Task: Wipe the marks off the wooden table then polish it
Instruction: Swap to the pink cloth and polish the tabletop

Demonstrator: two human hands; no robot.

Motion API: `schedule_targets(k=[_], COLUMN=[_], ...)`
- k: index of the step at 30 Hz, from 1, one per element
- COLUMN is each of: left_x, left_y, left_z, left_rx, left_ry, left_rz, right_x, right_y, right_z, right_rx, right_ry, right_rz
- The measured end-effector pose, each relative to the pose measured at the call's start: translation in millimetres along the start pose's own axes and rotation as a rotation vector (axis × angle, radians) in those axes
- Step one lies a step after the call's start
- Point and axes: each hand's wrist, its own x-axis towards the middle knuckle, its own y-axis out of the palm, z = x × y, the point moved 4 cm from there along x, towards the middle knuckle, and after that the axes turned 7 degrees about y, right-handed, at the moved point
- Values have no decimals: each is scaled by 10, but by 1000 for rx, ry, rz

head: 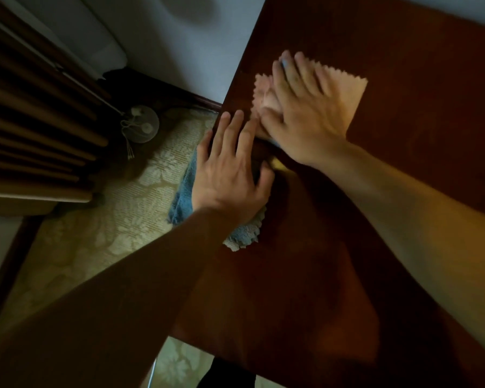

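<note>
A dark reddish wooden table (403, 191) fills the right side of the view. On it, near the left edge, lies a pale pink cloth (347, 93) with zigzag edges. My right hand (300, 110) presses flat on that cloth, fingers spread; the hand is blurred. My left hand (230, 166) lies flat with fingers apart on a blue cloth (182, 197) that hangs over the table's left edge. A corner of the blue cloth shows below the left wrist. No marks on the wood can be made out in the dim light.
Left of the table is a floor with a pale floral carpet (118, 225). A round white object with a cord (142, 124) sits on the floor near the wall. Dark curtain folds (34, 121) hang at the far left. The wall (179, 51) is behind.
</note>
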Motion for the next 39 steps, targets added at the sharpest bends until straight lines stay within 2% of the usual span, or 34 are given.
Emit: schedule_targets(k=[5,8,13,18,23,28,32,39], left_x=[-14,-8,9,12,8,15,12,9], left_y=[-4,-2,-3,-1,22,34,36,25], left_z=[-12,0,-6,8,11,10,3,6], left_rx=[-10,-5,13,37,27,20,15,10], left_ry=[27,15,13,17,24,33,30,26], left_rz=[-13,3,7,-2,-36,-65,-78,-80], right_x=[-540,-551,-396,-493,-953,-810,-581,-793], right_y=[65,46,-37,-40,88,36,-31,26], right_z=[209,87,-497,-314,-11,-216,-496,-370], right_rx=[45,137,104,98,144,134,140,118], right_ry=[-54,-66,130,256,260,221,300,331], right_rz=[-26,-54,-60,-69,-120,-142,-113,-169])
